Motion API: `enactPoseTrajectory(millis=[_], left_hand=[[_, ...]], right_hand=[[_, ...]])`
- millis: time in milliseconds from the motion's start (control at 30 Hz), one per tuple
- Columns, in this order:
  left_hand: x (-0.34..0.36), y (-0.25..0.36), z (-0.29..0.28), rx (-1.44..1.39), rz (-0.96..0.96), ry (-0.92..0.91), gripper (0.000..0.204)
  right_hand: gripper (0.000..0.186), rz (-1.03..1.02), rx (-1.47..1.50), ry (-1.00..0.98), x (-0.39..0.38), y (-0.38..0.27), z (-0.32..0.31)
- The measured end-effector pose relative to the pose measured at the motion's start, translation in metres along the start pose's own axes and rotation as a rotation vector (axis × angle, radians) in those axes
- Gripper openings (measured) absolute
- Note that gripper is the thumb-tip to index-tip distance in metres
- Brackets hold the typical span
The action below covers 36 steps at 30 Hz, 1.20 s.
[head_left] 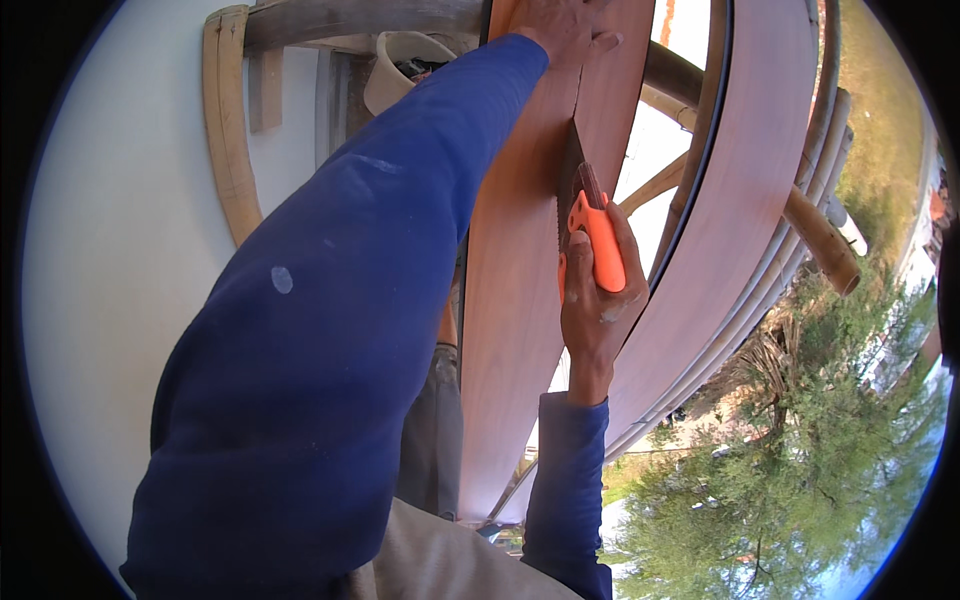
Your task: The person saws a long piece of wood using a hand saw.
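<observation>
Presently the right hand (600,310) is clamped on the orange-handled saw (608,250), blade (570,172) lengthwise between the long edges of the brown panel (515,300), tip toward the left hand (562,30), resting apart, finger closure unclear.

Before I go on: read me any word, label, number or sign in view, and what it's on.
None can be read.
Orange-handled saw: no legible lettering.
Wood-grain board at its blade: none.
Blue left sleeve: only pale smudges, not letters.
Clutter at far right: too small to tell.
</observation>
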State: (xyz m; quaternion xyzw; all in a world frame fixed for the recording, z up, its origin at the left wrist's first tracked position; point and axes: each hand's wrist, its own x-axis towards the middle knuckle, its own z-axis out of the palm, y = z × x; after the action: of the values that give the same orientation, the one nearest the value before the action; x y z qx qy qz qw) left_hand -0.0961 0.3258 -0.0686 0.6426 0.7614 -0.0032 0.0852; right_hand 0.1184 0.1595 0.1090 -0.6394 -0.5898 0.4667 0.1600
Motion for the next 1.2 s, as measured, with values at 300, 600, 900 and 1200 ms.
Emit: enactPoseTrajectory(millis=[300, 600, 900, 1200], left_hand=[[0.004, -0.003, -0.004, -0.048, -0.016, -0.030, 0.085], [0.002, -0.007, -0.004, -0.011, -0.029, -0.077, 0.085], [0.012, -0.012, 0.002, 0.061, 0.004, 0.002, 0.085], [0.012, -0.020, 0.000, -0.019, -0.006, -0.009, 0.084]], right_hand=[[0.051, 0.157, -0.052, 0.008, -0.102, -0.085, -0.066], [0.047, 0.143, -0.134, -0.034, -0.155, -0.078, -0.103], [0.048, 0.020, -0.039, -0.009, -0.078, -0.003, -0.031], [0.047, -0.027, -0.035, -0.029, -0.017, 0.008, -0.001]])
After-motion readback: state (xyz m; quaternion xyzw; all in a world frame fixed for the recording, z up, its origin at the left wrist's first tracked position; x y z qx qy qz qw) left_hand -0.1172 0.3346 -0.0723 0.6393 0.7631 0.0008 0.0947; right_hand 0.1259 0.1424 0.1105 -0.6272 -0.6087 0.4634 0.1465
